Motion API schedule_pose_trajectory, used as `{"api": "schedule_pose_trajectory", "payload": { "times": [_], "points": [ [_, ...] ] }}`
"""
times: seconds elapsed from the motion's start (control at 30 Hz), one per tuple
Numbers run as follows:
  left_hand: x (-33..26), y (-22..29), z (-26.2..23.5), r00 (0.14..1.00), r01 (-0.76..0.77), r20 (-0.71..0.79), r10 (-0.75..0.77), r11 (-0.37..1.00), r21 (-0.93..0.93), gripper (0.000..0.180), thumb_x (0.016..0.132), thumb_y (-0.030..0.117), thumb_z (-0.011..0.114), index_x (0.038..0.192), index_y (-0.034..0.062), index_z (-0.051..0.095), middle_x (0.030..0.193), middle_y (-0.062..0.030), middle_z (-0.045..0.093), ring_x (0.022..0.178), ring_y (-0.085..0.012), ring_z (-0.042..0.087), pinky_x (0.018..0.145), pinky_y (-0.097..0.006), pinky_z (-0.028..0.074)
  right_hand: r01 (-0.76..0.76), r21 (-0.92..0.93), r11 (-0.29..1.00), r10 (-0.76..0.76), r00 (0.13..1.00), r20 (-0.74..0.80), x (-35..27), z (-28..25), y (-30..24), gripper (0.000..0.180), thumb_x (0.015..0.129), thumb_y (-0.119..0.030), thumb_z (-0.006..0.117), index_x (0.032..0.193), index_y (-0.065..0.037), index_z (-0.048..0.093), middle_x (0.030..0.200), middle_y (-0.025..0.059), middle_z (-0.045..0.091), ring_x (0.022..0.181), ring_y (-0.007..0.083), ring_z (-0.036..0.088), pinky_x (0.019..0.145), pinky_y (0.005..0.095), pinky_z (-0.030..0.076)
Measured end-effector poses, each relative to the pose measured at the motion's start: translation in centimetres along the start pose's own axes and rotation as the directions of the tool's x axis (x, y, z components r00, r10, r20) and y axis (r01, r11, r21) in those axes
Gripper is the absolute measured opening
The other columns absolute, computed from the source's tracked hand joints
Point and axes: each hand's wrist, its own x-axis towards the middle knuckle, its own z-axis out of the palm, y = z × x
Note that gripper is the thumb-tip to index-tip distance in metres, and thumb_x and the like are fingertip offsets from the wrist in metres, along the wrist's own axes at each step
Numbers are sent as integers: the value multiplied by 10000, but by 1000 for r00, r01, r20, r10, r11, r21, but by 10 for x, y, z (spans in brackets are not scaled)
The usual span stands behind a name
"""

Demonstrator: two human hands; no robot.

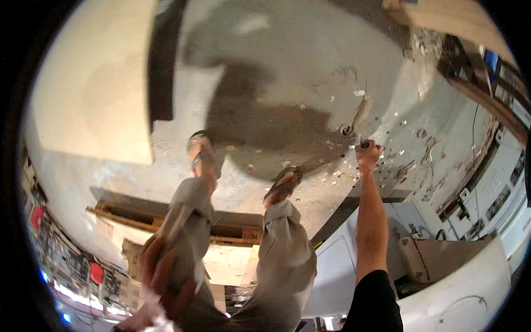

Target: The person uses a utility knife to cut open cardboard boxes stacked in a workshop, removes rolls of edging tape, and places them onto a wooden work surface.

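My right arm stretches forward, and my right hand (369, 157) is low over the concrete floor (310, 61), closed in a grip. A small dark piece (365, 145) shows at its fingers; its kind cannot be made out. Small pale and dark scraps (334, 145) lie scattered around that hand. Close by on the left is a small round ring-like thing (345, 130). My left hand (163, 268) is by my left thigh, blurred by motion, so its fingers are unclear.
A large pale board (94, 83) stands at the left. Wooden planks (235, 233) lie behind my sandalled feet. To the right are a white metal cabinet (326, 271) and a dark beam (492, 105). Shelves of clutter (72, 260) fill the lower left.
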Motion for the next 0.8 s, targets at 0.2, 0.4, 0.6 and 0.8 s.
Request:
{"api": "schedule_pose_trajectory", "payload": {
  "times": [0.2, 0.4, 0.6, 0.8],
  "points": [
    [-98, -7, 42, 892, 179, -372, -255, 957, -227, 466, 813, 209, 751, 1213, 14, 613, 1284, -213, 540, 1234, -433, 473, 1034, -548, 385, -290, 902, 319, -117, 933, 341, -150, -216, -258, 262, 953, -228, 677, 1004, 28, 647, 791, 45, 633, 711, 134, 607, 633, 300, 495],
    [-166, 44, -87, 779, -100, -198, -595, 195, -976, 313, 992, 179, 602, 1255, 9, 607, 1093, -36, 667, 1015, -112, 595, 888, -272, 485, -635, 765, 106, -481, 641, 598, -351, -447, -475, 224, 1002, -267, 602, 1024, -47, 637, 870, 104, 708, 752, 208, 703, 659, 351, 605],
    [-323, -24, -233, 672, -575, -356, -649, -153, -804, 243, 1000, 152, 590, 1195, 11, 561, 970, -47, 664, 785, -79, 608, 681, -242, 535, -445, 811, 379, -736, 386, 556, -536, -551, -633, 203, 1007, -221, 589, 1062, -29, 627, 970, 97, 704, 793, 202, 705, 691, 341, 613],
    [-472, -104, -309, 428, -798, -372, -823, -151, -584, 220, 1023, 109, 509, 1210, 4, 557, 1112, -114, 688, 944, -167, 667, 799, -323, 564, -71, 866, 494, -861, 98, 499, -674, -596, -747, 256, 1000, -143, 573, 1143, 69, 589, 1002, 116, 671, 780, 175, 686, 701, 318, 608]
  ]
}}
